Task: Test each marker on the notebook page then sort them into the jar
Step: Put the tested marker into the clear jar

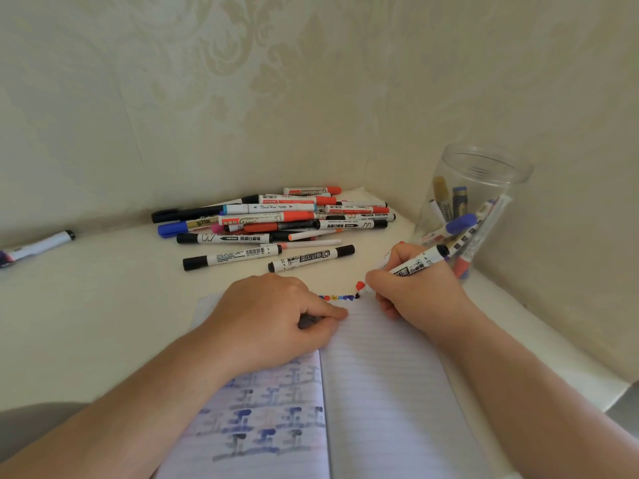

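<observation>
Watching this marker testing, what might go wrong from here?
Three possible snags:
1. The right hand is marking at the very top edge of the notebook page, so the marker tip may slip onto the table.
2. The left hand seems to hold a dark cap; if dropped, it may roll away.
3. The jar stands close behind the right hand, so a hasty move might knock it.

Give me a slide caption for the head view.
Right hand tests a marker on the notebook; left hand steadies it.
</observation>
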`<action>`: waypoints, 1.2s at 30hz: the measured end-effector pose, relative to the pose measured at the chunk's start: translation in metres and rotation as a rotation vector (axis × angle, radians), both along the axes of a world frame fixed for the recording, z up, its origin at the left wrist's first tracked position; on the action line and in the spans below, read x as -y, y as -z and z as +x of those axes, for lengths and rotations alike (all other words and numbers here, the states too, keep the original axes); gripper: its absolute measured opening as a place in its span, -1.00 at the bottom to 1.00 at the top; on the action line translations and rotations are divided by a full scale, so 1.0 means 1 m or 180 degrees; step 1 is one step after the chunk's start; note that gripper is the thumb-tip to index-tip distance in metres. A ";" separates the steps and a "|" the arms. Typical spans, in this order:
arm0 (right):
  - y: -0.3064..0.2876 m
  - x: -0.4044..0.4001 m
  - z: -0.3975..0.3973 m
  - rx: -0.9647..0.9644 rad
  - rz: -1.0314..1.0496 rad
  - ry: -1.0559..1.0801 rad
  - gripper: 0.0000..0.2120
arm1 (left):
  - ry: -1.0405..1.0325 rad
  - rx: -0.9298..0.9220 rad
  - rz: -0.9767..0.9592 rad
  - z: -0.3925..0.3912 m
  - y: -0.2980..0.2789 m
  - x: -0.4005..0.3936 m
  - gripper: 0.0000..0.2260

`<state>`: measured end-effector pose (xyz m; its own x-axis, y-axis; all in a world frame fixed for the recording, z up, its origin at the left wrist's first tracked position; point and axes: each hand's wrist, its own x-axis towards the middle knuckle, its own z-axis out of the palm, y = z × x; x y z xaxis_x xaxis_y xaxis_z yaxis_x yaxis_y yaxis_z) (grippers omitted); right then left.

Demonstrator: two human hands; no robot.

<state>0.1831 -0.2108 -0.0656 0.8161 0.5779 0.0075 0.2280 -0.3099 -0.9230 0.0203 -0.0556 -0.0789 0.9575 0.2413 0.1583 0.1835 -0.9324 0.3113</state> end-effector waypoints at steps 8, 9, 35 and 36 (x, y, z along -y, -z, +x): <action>0.002 -0.001 0.005 -0.0154 0.0079 0.0012 -0.75 | 0.0014 -0.0020 0.0017 -0.001 -0.002 0.001 -0.72; 0.003 -0.001 0.005 -0.0128 0.0055 0.0013 -0.73 | 0.0020 -0.0036 0.0009 -0.001 -0.002 0.001 -0.72; -0.009 0.014 0.015 -0.1380 0.0844 -0.1188 -0.63 | -0.0276 0.1052 -0.1301 -0.008 -0.001 -0.005 -0.52; -0.009 0.014 0.014 -0.1352 0.0834 -0.1196 -0.65 | -0.0256 0.1056 -0.1304 -0.008 -0.002 -0.004 -0.52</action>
